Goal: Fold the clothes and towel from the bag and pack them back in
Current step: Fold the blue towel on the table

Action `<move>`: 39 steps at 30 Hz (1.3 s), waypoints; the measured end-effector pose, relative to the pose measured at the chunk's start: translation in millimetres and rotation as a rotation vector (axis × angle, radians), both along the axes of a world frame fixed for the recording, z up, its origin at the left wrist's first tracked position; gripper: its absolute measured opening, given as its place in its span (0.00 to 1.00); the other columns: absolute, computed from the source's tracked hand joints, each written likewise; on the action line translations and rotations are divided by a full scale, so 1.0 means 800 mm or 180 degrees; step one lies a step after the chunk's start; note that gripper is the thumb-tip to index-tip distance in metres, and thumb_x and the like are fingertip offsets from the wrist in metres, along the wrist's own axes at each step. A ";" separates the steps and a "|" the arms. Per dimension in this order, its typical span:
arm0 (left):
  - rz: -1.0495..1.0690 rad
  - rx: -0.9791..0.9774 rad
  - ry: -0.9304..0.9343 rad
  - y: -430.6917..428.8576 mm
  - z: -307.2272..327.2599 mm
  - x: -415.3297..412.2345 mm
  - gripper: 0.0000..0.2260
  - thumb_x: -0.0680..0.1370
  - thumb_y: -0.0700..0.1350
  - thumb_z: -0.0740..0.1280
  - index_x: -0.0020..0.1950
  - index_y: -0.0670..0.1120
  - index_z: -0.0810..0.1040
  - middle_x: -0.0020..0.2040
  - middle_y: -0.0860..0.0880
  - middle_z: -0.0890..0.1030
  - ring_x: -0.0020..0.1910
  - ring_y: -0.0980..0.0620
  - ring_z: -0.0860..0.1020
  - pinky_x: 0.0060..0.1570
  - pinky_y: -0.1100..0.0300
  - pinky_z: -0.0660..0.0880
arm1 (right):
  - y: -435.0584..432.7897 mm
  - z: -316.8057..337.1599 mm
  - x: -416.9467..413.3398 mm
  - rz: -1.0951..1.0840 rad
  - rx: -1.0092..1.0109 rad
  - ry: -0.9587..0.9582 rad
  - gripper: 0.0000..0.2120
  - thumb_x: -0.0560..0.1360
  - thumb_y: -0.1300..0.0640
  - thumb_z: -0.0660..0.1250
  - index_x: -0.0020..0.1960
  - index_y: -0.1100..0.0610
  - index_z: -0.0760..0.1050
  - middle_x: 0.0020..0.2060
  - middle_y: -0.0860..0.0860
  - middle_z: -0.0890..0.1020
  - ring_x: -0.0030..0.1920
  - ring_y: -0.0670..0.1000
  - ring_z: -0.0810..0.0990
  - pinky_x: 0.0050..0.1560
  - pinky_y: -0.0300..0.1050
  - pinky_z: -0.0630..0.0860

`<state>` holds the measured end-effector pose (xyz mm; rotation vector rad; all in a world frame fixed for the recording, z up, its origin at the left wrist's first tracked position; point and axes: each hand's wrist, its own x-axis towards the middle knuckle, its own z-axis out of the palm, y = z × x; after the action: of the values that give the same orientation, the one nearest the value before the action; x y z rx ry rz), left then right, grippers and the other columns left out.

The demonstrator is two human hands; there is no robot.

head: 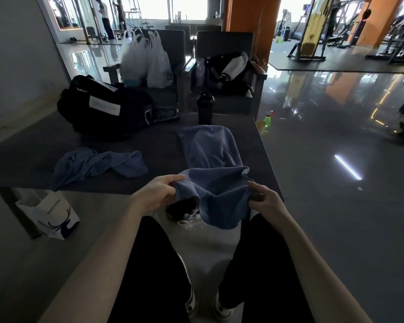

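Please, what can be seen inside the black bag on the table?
Only a blue denim garment shows, sticking out at the right end of the black bag. The rest of the inside is covered by the bag's own dark fabric.

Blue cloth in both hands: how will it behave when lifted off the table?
Likely floppy: the blue cloth sags between the left hand and right hand and drapes over the table edge. Probably light, since a simple pinch at each side holds it. Its far half may drag along the tabletop.

Dim, backlit interior, blown-out windows, floor glare, perhaps slight softness, wide-angle edge bending.
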<state>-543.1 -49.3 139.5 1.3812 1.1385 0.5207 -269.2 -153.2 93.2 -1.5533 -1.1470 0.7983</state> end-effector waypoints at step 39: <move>0.0907 0.0669 0.0904 0.155 -0.084 0.075 0.13 0.82 0.47 0.58 0.53 0.41 0.78 0.49 0.42 0.79 0.50 0.46 0.75 0.46 0.58 0.66 | 0.152 -0.049 0.081 -0.1226 -0.0615 -0.0120 0.19 0.67 0.73 0.56 0.50 0.56 0.76 0.45 0.51 0.80 0.52 0.53 0.78 0.53 0.45 0.74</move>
<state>-482.7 74.4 72.6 1.5152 1.5614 0.6775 -204.4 -31.3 54.2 -1.8832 -0.7762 0.6341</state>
